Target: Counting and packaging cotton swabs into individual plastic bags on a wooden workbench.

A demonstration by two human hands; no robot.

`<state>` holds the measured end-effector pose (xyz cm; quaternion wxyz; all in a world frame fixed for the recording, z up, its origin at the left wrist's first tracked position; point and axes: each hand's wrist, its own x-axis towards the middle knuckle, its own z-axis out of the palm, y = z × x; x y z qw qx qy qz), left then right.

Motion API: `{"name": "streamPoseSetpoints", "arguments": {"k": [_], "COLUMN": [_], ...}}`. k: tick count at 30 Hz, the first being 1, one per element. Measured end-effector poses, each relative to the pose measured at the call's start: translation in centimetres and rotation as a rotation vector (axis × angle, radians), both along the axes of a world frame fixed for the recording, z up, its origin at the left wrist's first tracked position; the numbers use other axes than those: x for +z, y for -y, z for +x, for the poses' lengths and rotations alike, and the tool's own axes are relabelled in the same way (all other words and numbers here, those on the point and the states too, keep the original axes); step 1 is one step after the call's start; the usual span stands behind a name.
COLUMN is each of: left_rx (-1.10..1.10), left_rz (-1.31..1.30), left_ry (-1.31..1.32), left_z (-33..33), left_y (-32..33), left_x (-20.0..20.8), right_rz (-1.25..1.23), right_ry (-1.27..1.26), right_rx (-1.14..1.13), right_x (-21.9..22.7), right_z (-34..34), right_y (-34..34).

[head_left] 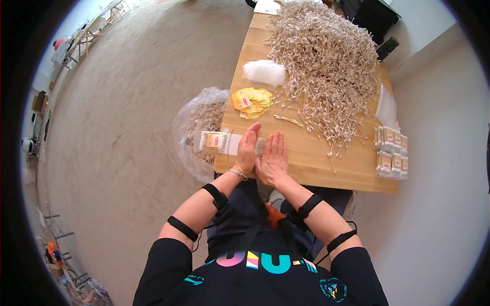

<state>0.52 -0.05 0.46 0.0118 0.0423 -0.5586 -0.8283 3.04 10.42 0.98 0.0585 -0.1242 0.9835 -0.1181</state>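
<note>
A small row of cotton swabs (261,147) lies on the table near its front edge, between my two hands. My left hand (247,149) stands on edge along the left side of the row, fingers stretched out. On the other side, my right hand (273,156) lies with straight fingers, palm down, against or partly over the row; its exact contact is hidden. Left of my left hand is a white strip (233,145), partly covered by it. Beside the strip, at the table's left edge, sits a clear packet of cotton swabs (213,140) with a yellow card.
A large heap of loose cotton swabs (326,66) covers the back right. Yellow cards (252,102) and clear plastic bags (264,72) lie left of it. Filled packets (391,153) are stacked at the right edge. A plastic sack of swabs (204,115) stands beside the table's left edge.
</note>
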Motion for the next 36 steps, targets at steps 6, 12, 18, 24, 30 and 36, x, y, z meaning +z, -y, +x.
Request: {"name": "streamPoseSetpoints", "arguments": {"k": [6,12,18,24,30,36], "left_rx": [0.085,0.067,-0.038,-0.345,-0.363,-0.36], "left_rz": [0.024,-0.069,-0.644,-1.149,-1.326,-1.373], "left_ry": [-0.018,-0.036,-0.268,-0.333,-0.343,-0.389], "left_z": [-0.1,-0.2,2.6,6.6,6.7,6.6], "left_y": [-0.3,0.1,2.2,3.7,3.5,3.5], "left_x": [-0.4,0.0,1.1,3.3,3.2,2.9], "right_rz": [-0.053,-0.05,-0.048,0.056,-0.015,0.002], "right_ry": [0.003,0.028,0.034,-0.078,-0.081,-0.134], "right_rx": [0.103,0.107,0.117,0.121,0.136,0.125], "right_x": [0.3,1.0,1.0,0.0,0.1,-0.2], "right_z": [0.4,0.6,0.4,0.6,0.7,0.7], "right_y": [-0.5,-0.6,-0.6,-0.9,-0.7,-0.7]}}
